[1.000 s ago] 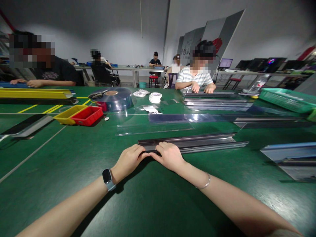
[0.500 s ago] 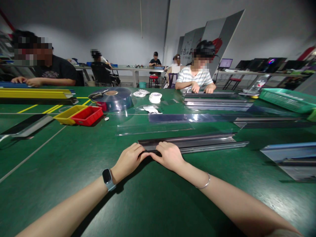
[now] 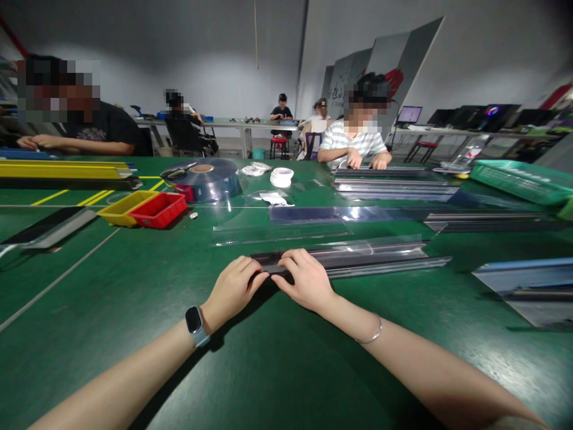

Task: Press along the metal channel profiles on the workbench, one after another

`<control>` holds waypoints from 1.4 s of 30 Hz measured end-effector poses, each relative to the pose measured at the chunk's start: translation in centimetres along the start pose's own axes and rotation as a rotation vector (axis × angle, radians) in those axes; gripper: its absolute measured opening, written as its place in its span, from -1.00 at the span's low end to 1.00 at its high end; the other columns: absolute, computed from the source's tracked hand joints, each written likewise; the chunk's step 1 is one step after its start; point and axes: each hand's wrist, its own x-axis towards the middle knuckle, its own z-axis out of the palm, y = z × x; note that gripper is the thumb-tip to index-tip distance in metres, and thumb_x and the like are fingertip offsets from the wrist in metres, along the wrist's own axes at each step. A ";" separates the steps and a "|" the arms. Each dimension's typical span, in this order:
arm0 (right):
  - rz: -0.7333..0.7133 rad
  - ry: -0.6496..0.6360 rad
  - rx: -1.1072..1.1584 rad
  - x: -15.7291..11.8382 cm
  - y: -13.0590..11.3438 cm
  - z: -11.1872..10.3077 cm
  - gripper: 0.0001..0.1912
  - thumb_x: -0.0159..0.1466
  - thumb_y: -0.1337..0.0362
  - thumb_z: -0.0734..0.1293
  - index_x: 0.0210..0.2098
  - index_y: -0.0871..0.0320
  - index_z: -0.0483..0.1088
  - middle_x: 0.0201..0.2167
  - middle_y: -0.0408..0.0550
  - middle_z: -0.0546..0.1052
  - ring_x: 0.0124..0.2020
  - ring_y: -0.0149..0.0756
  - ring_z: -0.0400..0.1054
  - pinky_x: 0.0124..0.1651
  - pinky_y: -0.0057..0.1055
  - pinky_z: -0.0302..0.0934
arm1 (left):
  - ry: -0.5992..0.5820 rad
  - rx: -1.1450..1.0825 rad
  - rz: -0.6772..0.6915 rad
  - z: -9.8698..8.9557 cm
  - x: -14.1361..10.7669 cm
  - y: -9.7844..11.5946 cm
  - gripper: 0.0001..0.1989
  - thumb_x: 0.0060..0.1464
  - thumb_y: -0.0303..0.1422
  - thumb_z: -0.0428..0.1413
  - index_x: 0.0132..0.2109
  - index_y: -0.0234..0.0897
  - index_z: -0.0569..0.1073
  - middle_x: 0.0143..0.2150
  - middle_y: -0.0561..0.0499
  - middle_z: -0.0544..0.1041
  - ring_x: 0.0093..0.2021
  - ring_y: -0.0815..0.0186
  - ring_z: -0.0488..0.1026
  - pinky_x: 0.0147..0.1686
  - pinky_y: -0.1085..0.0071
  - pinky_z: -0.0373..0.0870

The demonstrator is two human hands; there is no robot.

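black rail (image 3: 385,268) on worktop (image 3: 268,370), right of red box (image 3: 159,211). left hand (image 3: 236,286) at rail end nearest box, grip pinching edge. right hand (image 3: 308,280) on rail, farther from box; can't tell if grip pinches.

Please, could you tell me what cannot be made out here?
All in the head view:
Part of the channel: covered by the right hand.
Left end of the yellow bar: cut by the left edge.
Right end of the green basket: cut by the right edge.
What the monitor shows: too small.
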 end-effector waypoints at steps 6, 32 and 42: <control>0.018 0.045 0.018 0.1 0.1 0.1 -0.70 0.20 0.11 0.18 -0.16 0.15 0.30 -0.11 0.02 0.34 -0.03 -0.21 0.15 0.00 -0.23 0.07 | 0.183 0.003 -0.118 0.0 0.1 -0.2 -0.84 0.13 -0.38 -0.10 -0.17 -0.28 0.31 -0.21 -0.06 0.34 -0.15 0.26 0.27 -0.13 0.28 0.24; -0.008 0.025 -0.046 0.0 0.5 0.7 -0.67 0.22 0.08 0.13 -0.23 0.23 0.27 0.07 0.16 0.25 0.13 -0.18 0.05 0.16 -0.16 -0.07 | 0.102 -0.234 -0.122 0.4 -0.2 -0.9 -0.63 0.03 -0.60 -0.21 -0.06 -0.24 0.29 0.06 -0.04 0.29 0.08 0.30 0.20 0.08 0.19 0.15; -0.041 0.074 0.038 0.1 0.5 0.4 -0.76 0.21 0.12 0.16 -0.30 0.18 0.24 0.05 0.13 0.26 0.08 -0.18 0.11 0.06 -0.13 0.06 | 0.171 -0.200 -0.168 0.0 0.1 -0.5 -0.79 0.13 -0.40 -0.10 -0.11 -0.22 0.34 -0.08 -0.03 0.39 -0.03 0.30 0.30 0.00 0.23 0.23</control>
